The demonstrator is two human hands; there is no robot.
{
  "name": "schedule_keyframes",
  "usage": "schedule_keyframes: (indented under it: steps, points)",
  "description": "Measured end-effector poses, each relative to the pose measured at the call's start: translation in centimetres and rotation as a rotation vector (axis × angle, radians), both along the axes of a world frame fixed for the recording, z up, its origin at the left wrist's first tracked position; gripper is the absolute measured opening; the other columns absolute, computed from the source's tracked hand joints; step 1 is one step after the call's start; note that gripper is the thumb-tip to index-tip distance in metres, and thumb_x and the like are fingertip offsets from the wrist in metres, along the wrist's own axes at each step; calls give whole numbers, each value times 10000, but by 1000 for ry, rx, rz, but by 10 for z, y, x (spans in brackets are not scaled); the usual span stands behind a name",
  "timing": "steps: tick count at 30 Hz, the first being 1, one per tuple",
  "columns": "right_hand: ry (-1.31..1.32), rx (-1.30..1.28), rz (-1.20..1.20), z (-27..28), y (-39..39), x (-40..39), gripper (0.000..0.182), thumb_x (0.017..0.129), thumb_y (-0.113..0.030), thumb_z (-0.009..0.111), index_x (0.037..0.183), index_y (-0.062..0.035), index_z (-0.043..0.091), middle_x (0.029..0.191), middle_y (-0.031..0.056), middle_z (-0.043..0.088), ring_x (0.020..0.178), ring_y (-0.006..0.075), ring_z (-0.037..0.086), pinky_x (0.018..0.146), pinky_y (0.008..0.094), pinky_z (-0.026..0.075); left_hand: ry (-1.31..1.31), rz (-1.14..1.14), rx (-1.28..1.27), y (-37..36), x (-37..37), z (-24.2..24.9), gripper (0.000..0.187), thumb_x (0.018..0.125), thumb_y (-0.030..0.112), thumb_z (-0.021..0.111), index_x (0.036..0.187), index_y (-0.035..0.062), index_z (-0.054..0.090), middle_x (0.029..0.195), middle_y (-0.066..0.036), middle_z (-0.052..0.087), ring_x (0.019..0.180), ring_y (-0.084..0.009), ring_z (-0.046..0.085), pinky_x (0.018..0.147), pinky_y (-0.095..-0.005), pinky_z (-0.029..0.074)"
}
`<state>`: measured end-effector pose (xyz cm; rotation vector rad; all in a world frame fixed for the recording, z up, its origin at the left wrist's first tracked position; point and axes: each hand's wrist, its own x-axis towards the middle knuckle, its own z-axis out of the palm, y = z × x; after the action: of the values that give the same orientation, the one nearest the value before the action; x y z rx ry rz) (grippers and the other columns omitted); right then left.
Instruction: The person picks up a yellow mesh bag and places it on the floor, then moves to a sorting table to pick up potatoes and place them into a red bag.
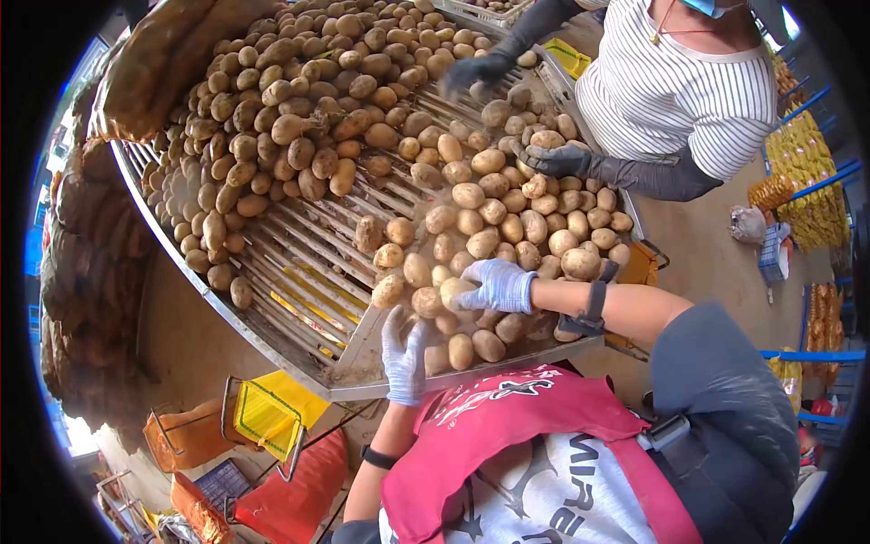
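Potatoes [490, 161] cover much of a slatted sorting table [299, 263] in front of me. My right hand [498, 286], in a pale knitted glove, has its fingers curled over a potato [453, 294] near the table's front edge. Gloved the same way, my left hand [403, 358] is upright at the edge with thumb and fingers apart. It holds nothing I can see and is just below a dusty potato [388, 290]. Several potatoes [460, 351] lie between and beside my hands, partly hidden under my right forearm.
Across the table a person in a striped top [652, 91] handles potatoes with dark gloves [557, 160]. A large potato heap [299, 100] fills the far left. Yellow [269, 410] and red bags [294, 490] on metal frames hang below the front edge. Stacked sacks [91, 272] stand at left.
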<state>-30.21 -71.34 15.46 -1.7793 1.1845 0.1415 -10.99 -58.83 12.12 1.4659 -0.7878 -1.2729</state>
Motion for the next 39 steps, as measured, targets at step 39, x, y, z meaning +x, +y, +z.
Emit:
schedule_keyframes:
  steps: [39]
  points:
    - [-310,-502,679,-43,74,21,267,797,-218,564,1030,-106,634,1078,128,566,1013,308,549,897,419,437,193,994,73,193,356,-61,247,849,300,583,998,106,620,920,-6,609,871,-150,574,756,-302,479]
